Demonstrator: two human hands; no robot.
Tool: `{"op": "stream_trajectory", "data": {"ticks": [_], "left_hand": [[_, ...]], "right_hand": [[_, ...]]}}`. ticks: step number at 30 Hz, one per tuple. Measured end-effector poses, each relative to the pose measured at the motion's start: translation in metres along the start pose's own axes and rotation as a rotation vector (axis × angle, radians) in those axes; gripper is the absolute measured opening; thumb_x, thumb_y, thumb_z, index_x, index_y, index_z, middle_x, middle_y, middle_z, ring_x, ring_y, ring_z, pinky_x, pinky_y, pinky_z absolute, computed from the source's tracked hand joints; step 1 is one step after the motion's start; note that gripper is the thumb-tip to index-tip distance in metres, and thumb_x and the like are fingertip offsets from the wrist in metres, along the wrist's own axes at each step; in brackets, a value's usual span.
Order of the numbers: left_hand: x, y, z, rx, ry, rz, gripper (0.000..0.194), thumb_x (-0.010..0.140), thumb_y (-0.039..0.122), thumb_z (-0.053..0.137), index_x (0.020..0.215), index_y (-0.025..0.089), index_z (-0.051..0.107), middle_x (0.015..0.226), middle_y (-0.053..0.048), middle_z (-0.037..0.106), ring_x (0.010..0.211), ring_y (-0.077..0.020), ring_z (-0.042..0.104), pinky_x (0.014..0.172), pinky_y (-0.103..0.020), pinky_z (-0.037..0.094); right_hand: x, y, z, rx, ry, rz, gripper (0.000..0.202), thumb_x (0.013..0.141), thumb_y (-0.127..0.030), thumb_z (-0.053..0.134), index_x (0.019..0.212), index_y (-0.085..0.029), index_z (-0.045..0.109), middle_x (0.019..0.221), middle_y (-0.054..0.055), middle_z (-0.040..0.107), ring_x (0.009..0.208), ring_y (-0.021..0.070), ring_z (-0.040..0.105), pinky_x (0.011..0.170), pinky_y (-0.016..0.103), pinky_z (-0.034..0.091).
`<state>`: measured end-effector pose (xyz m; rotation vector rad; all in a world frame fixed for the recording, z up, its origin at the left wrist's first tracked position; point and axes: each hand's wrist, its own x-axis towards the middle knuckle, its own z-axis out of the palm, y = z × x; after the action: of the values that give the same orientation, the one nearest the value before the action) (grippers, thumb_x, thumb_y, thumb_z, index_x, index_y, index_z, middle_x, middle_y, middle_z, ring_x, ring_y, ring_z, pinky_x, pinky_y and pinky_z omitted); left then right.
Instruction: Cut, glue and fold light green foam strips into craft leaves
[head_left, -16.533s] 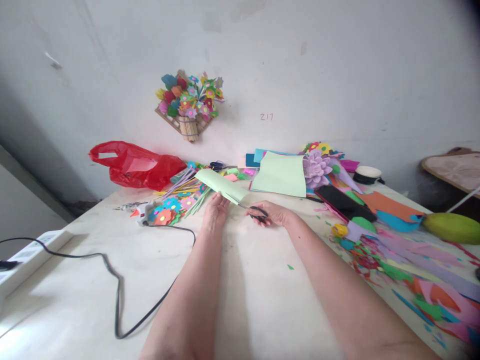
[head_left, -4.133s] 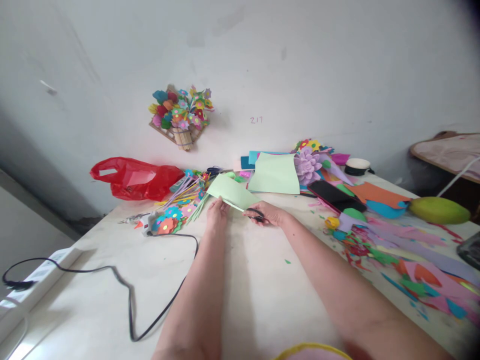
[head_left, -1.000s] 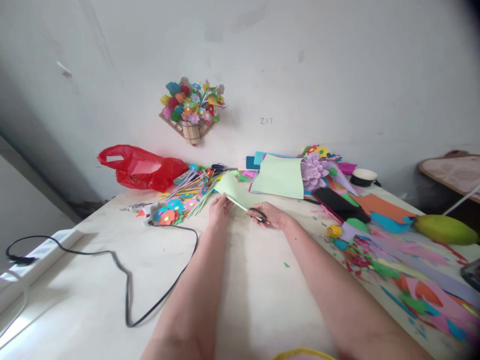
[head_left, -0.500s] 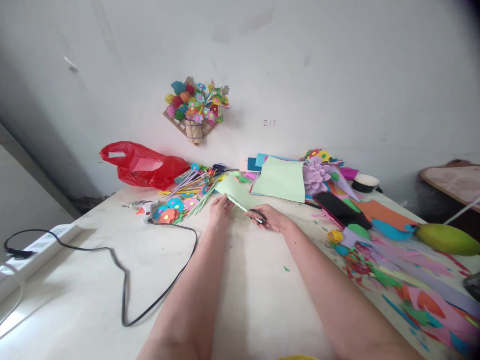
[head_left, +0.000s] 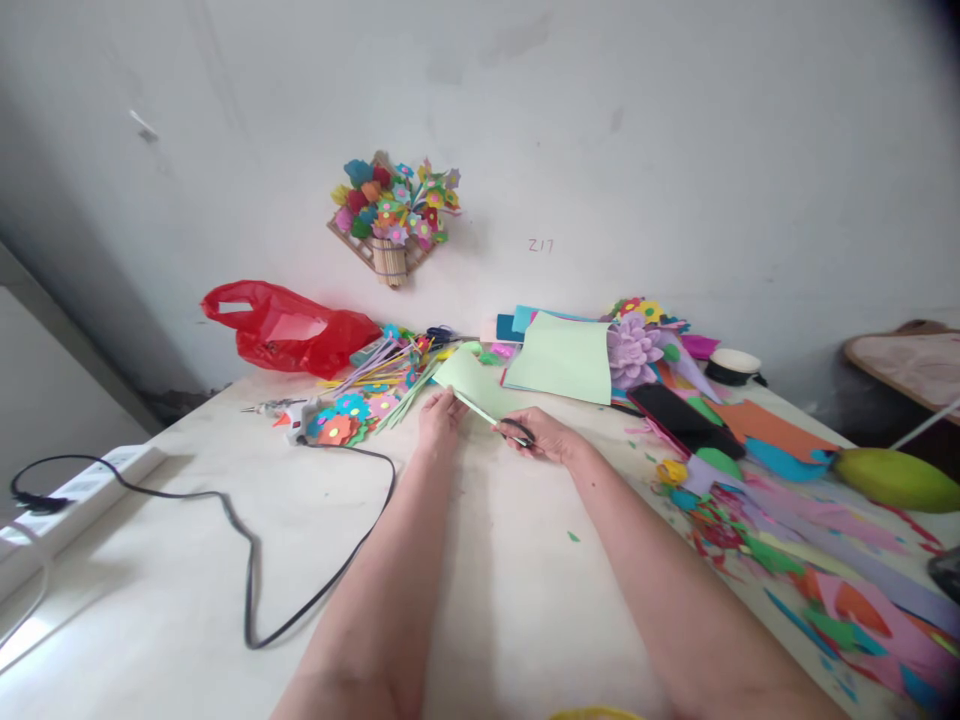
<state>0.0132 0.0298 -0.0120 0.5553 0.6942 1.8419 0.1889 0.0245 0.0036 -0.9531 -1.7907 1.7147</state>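
My left hand (head_left: 442, 415) pinches the left edge of a pale green sheet of paper (head_left: 474, 382) over the middle of the table. Scissors (head_left: 517, 432) sit in my right hand (head_left: 541, 436), whose fingers are closed round the dark handles. The blades lie along the near edge of the sheet, where a narrow strip shows; how far the cut runs I cannot tell. A bundle of thin green strips (head_left: 409, 398) lies just left of the sheet. Behind my right hand rests a larger pale green sheet (head_left: 562, 358) on a stack of coloured sheets.
A glue gun (head_left: 296, 425) with a looping black cord (head_left: 251, 560) lies left, beside paper flowers (head_left: 345, 418). A red plastic bag (head_left: 292, 330) stands behind them. To the right are a phone (head_left: 684, 420), a tape roll (head_left: 733, 364) and many colourful scraps (head_left: 817, 560).
Almost nothing differs. Both hands keep their hold on the paper and scissors, and the view has shifted very slightly.
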Motion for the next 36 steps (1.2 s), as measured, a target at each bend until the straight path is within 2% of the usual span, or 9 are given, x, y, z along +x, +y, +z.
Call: {"op": "stream_trajectory", "data": {"ticks": [5, 12, 20, 26, 36], "left_hand": [[0.0025, 0.0003, -0.0029, -0.016, 0.02, 0.009, 0.016, 0.06, 0.019, 0.069, 0.065, 0.013, 0.054, 0.063, 0.0, 0.06, 0.06, -0.0113, 0.058, 0.068, -0.03, 0.047], [0.0004, 0.0017, -0.0007, 0.002, 0.005, 0.006, 0.016, 0.06, 0.02, 0.068, 0.064, 0.014, 0.054, 0.06, 0.001, 0.058, 0.055, -0.0087, 0.056, 0.067, -0.028, 0.047], [-0.0024, 0.0, 0.0024, -0.003, -0.02, -0.009, 0.019, 0.058, 0.02, 0.07, 0.061, 0.014, 0.052, 0.055, 0.003, 0.055, 0.053, -0.0076, 0.054, 0.066, -0.028, 0.047], [-0.0029, -0.0001, 0.002, -0.004, -0.024, -0.002, 0.019, 0.058, 0.02, 0.07, 0.06, 0.014, 0.052, 0.052, 0.005, 0.052, 0.049, -0.0061, 0.051, 0.068, -0.029, 0.047], [-0.0023, 0.0, 0.0006, -0.019, -0.027, 0.007, 0.021, 0.057, 0.02, 0.071, 0.062, 0.013, 0.052, 0.059, 0.002, 0.057, 0.056, -0.0081, 0.056, 0.066, -0.026, 0.048]], "right_hand": [[-0.0021, -0.0009, -0.0009, 0.006, -0.029, -0.005, 0.036, 0.068, -0.044, 0.06, 0.082, -0.011, 0.057, 0.047, -0.006, 0.046, 0.033, 0.0022, 0.034, 0.032, 0.016, 0.021], [-0.0041, -0.0042, 0.0002, 0.022, -0.014, 0.019, 0.038, 0.067, -0.045, 0.061, 0.083, -0.011, 0.057, 0.048, -0.006, 0.047, 0.033, 0.002, 0.034, 0.033, 0.016, 0.022], [-0.0025, -0.0029, 0.0005, -0.022, 0.003, 0.004, 0.038, 0.068, -0.049, 0.058, 0.08, -0.012, 0.055, 0.049, -0.005, 0.049, 0.032, 0.0026, 0.038, 0.03, 0.016, 0.015], [-0.001, -0.0018, 0.0008, -0.03, 0.006, 0.0, 0.037, 0.068, -0.048, 0.058, 0.076, -0.012, 0.054, 0.049, -0.005, 0.049, 0.032, 0.0025, 0.037, 0.03, 0.017, 0.015], [0.0032, 0.0032, 0.0006, -0.008, -0.011, -0.038, 0.034, 0.066, -0.045, 0.061, 0.073, -0.012, 0.054, 0.047, -0.006, 0.047, 0.032, 0.002, 0.035, 0.031, 0.017, 0.017]]}}
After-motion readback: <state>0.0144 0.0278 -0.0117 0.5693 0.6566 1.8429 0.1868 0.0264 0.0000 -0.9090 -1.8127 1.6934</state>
